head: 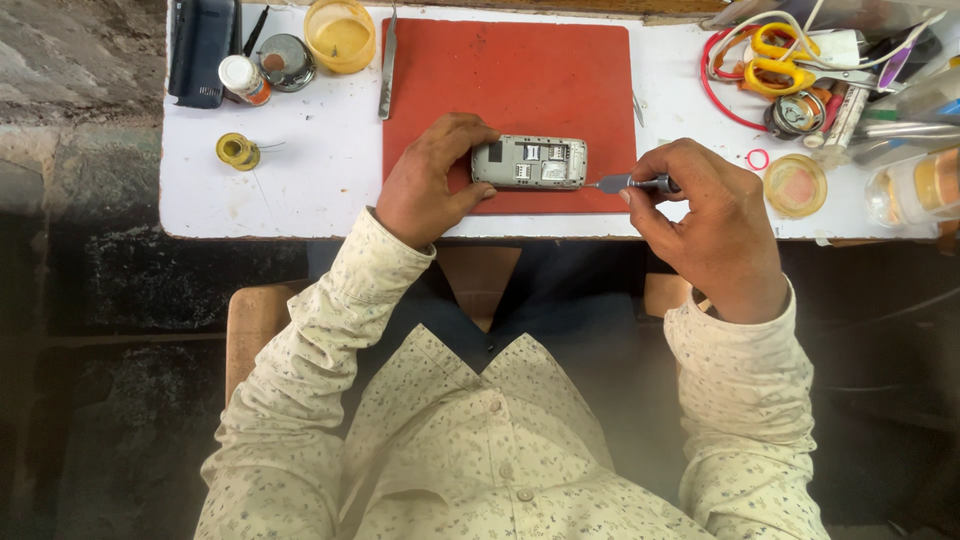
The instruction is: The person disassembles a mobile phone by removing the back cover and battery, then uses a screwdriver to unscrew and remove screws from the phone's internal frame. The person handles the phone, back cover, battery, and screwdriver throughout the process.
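Both hands (560, 195), phone (529, 162) nr mat edge (520, 205)

Single head view, looking steeply down, fairly near the table (300, 190)

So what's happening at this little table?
A person is working on a small grey phone with its back cover off, lying on a red mat. The left hand steadies the phone at one end. The right hand holds a small screwdriver, its tip at the phone's other end. Scissors, tweezers and small jars sit around the mat.
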The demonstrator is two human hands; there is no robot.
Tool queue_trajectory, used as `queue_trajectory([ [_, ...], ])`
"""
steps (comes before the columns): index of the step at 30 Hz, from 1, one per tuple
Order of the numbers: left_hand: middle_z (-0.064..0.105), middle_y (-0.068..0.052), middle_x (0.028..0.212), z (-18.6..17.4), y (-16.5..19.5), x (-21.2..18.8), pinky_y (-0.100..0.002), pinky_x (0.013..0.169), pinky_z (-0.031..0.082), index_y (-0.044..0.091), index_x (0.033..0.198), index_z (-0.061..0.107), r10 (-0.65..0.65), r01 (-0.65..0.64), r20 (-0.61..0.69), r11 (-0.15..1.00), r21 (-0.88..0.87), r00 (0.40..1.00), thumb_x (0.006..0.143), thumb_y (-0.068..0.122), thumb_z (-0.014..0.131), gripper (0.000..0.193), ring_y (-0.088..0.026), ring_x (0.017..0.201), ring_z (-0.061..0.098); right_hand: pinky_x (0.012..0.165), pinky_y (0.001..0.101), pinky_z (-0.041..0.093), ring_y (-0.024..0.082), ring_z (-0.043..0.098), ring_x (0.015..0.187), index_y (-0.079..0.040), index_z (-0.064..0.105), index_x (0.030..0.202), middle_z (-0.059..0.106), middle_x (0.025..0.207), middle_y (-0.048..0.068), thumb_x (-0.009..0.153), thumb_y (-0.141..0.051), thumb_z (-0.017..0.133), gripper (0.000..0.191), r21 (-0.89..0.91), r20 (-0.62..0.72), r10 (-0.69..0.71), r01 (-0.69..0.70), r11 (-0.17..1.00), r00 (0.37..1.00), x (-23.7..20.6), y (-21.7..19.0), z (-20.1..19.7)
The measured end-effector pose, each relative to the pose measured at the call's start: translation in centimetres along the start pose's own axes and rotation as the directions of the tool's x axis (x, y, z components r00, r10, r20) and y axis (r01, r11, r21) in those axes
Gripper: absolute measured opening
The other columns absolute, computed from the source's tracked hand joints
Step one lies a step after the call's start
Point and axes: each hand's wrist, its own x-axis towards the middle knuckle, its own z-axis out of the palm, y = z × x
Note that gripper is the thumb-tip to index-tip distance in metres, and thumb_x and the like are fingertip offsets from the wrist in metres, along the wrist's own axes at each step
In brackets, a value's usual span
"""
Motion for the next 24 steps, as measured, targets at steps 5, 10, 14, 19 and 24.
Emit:
queue_trajectory([
  [5, 0.062, -0.015, 0.131, -0.01, 0.03, -0.03, -0.039, 0.101, 0.055, 0.003, 0.124, 0.065, -0.001, 0.001, 0.000, 1.000, 0.004, 1.000, 0.075, 0.004, 0.086, 0.054, -0.034, 0.118, 0.065, 0.072, 0.0284, 0.061, 0.019, 0.076, 0.086, 0.003, 0.062, 0.106, 0.071, 0.097, 0.012, 0.093, 0.006, 0.076, 0.018, -0.029, -0.012, -0.002, 0.001, 1.000, 1.000, -0.10, -0.13, -0.26],
  [10, 0.063, -0.015, 0.130, 0.01, 0.06, 0.02, -0.039, 0.101, 0.055, 0.002, 0.124, 0.065, 0.007, -0.007, -0.004, 1.000, 0.003, 1.000, 0.076, 0.004, 0.086, 0.053, -0.033, 0.118, 0.066, 0.073, 0.0282, 0.061, 0.019, 0.076, 0.086, 0.003, 0.063, 0.106, 0.071, 0.097, 0.012, 0.093, 0.006, 0.075, 0.019, -0.032, -0.015, -0.019, 0.019, 0.999, 1.000, 0.02, 0.04, -0.26],
  [14, 0.062, -0.015, 0.130, 0.06, 0.02, 0.01, -0.039, 0.101, 0.055, 0.002, 0.124, 0.065, 0.008, -0.008, -0.006, 1.000, -0.003, 1.000, 0.076, 0.003, 0.086, 0.052, -0.033, 0.117, 0.066, 0.074, 0.0277, 0.062, 0.020, 0.076, 0.088, 0.003, 0.063, 0.106, 0.071, 0.099, 0.012, 0.093, 0.007, 0.074, 0.018, -0.026, -0.014, -0.033, 0.033, 0.999, 0.999, 0.08, 0.13, -0.09],
  [19, 0.062, -0.015, 0.130, 0.19, -0.13, -0.03, -0.039, 0.101, 0.055, 0.003, 0.125, 0.065, 0.007, -0.007, -0.008, 1.000, 0.015, 1.000, 0.077, 0.005, 0.085, 0.052, -0.034, 0.118, 0.065, 0.075, 0.0276, 0.063, 0.020, 0.075, 0.089, 0.004, 0.062, 0.106, 0.070, 0.100, 0.013, 0.093, 0.008, 0.074, 0.018, -0.004, -0.004, -0.039, 0.039, 0.999, 0.999, 0.08, 0.17, -0.02],
  [24, 0.063, -0.014, 0.129, 0.37, -0.20, -0.15, -0.041, 0.104, 0.051, 0.004, 0.124, 0.066, 0.014, -0.012, -0.021, 0.997, 0.082, 1.000, 0.075, 0.008, 0.087, 0.053, -0.034, 0.120, 0.061, 0.071, 0.0279, 0.061, 0.021, 0.075, 0.087, 0.004, 0.062, 0.106, 0.070, 0.099, 0.014, 0.093, 0.006, 0.073, 0.017, -0.005, 0.011, 0.001, -0.001, 1.000, 1.000, 0.15, -0.01, 0.17],
])
